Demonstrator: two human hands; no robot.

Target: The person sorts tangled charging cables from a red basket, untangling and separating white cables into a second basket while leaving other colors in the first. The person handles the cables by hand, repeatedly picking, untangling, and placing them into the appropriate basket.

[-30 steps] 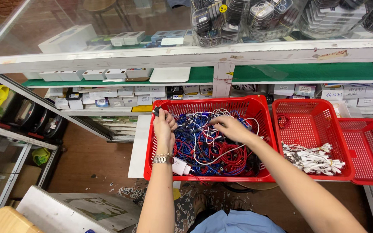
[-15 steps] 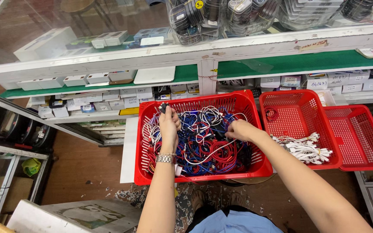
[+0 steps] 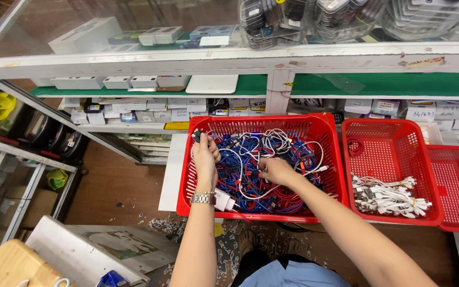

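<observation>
Reaching into a large red basket (image 3: 322, 130) full of tangled cables (image 3: 264, 172), both hands work in the head view. Toward ten o'clock of the basket, the left hand (image 3: 205, 157), a metal wristwatch (image 3: 203, 198) on its wrist, has its fingers closed, pinching a dark cable plug (image 3: 197, 135) near the rim. Near the basket's centre, the right hand (image 3: 276, 170) has its fingers curled, pinching strands in the blue, red and white tangle. At three o'clock, just beside it, a smaller red basket (image 3: 399, 133) holds bundled white cables (image 3: 386, 194).
</observation>
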